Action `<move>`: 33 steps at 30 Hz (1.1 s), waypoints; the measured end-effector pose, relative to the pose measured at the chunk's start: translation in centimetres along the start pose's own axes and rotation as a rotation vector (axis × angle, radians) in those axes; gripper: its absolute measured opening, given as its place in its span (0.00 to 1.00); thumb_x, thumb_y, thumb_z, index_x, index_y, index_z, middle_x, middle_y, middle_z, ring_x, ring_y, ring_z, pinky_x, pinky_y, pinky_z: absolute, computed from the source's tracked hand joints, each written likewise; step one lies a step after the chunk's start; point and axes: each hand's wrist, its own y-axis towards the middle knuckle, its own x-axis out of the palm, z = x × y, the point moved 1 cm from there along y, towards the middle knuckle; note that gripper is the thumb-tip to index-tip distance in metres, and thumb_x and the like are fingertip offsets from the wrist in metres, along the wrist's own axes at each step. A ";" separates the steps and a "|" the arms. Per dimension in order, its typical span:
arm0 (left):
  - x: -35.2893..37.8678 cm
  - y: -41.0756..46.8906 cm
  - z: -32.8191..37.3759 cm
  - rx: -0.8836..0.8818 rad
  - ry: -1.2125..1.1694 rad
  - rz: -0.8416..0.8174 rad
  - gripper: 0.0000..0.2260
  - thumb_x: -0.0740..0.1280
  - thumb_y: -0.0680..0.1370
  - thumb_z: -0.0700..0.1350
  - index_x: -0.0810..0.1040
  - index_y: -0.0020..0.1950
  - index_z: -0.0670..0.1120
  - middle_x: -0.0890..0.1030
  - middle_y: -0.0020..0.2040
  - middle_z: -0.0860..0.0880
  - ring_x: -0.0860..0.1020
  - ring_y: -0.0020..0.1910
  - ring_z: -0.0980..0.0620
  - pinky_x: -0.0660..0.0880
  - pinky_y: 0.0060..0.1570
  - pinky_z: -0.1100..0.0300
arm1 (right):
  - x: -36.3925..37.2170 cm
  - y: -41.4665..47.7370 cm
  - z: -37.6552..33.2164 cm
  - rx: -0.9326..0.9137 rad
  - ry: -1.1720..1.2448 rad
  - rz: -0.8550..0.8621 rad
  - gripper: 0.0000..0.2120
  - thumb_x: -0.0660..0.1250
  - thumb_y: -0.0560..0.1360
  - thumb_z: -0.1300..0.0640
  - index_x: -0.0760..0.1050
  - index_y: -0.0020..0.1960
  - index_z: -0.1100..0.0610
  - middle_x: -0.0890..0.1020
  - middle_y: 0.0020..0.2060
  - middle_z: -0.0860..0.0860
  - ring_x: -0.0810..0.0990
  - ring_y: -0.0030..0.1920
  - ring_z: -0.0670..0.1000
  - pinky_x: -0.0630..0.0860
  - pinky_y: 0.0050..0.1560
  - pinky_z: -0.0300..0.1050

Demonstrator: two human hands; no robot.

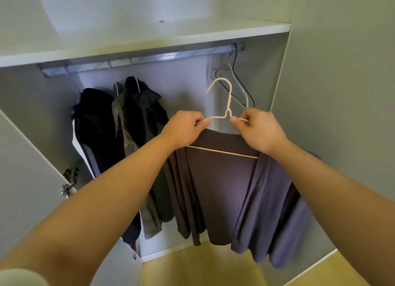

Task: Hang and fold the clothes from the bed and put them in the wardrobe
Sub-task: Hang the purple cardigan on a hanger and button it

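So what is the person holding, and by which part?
A cream hanger with a dark garment draped over its bar. The left hand pinches the left shoulder wire, the right hand the right one, either side of the neck.

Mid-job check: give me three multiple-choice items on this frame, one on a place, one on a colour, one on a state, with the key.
1. Where on the rail do the empty hangers hang?
A) left end B) middle C) right end
2. What colour is the held hanger?
A) cream B) red C) green
3. What state is the held hanger in?
A) hooked on the rail B) held below the rail, hook free C) lying on a bed

Key: C, they hang by the rail's right end, with the dark clothes at the left; A, its wire is cream; B, the left hand and right hand grip its shoulders under the rail.
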 end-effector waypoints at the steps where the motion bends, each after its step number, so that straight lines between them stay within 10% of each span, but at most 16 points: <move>1: 0.3 0.7 0.0 0.001 0.015 0.004 0.16 0.63 0.82 0.58 0.76 0.39 0.51 0.77 0.33 0.52 0.76 0.35 0.50 0.72 0.35 0.52 | 0.1 0.7 0.4 0.008 -0.005 0.002 0.20 0.63 0.77 0.35 0.70 0.38 0.50 0.78 0.34 0.47 0.78 0.41 0.57 0.78 0.43 0.51; 12: 4.2 7.7 -3.6 -0.069 0.082 0.031 0.13 0.69 0.79 0.52 0.79 0.62 0.48 0.81 0.58 0.48 0.78 0.57 0.47 0.75 0.57 0.50 | 4.8 7.3 3.4 0.110 -0.063 -0.015 0.20 0.59 0.78 0.34 0.70 0.41 0.51 0.79 0.38 0.50 0.79 0.42 0.60 0.75 0.41 0.49; 24: 5.6 19.9 -10.5 -0.152 0.030 0.015 0.07 0.69 0.79 0.51 0.82 0.46 0.50 0.83 0.44 0.49 0.81 0.47 0.45 0.74 0.45 0.57 | 9.1 18.2 2.2 0.137 -0.064 -0.034 0.13 0.55 0.81 0.46 0.67 0.42 0.52 0.82 0.50 0.61 0.79 0.47 0.63 0.69 0.43 0.49; 33: 4.4 27.7 -16.2 -0.029 0.034 0.155 0.12 0.63 0.83 0.52 0.81 0.53 0.46 0.83 0.49 0.43 0.80 0.50 0.39 0.67 0.40 0.55 | 11.7 27.2 -1.6 0.166 -0.161 0.135 0.15 0.55 0.81 0.48 0.74 0.59 0.55 0.82 0.57 0.59 0.81 0.56 0.64 0.69 0.45 0.50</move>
